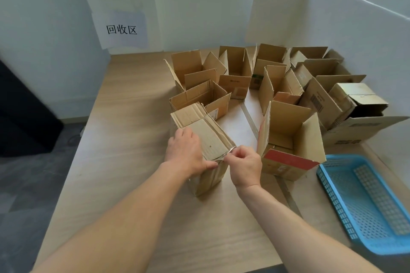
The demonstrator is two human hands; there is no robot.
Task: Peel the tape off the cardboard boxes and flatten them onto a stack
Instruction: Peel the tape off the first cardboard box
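Basically pinching the tape (231,150) at the closed box (210,137) corner with right hand (245,166), pressing flat on top with left hand (187,153).

On the table (124,162), a box (210,137) stands in front, left hand (186,150) on its top, right hand (245,166) pinching what looks like tape (230,150) at its near corner. An open box (288,139) stands just right, a basket (332,199) beyond; more boxes (235,66) behind.
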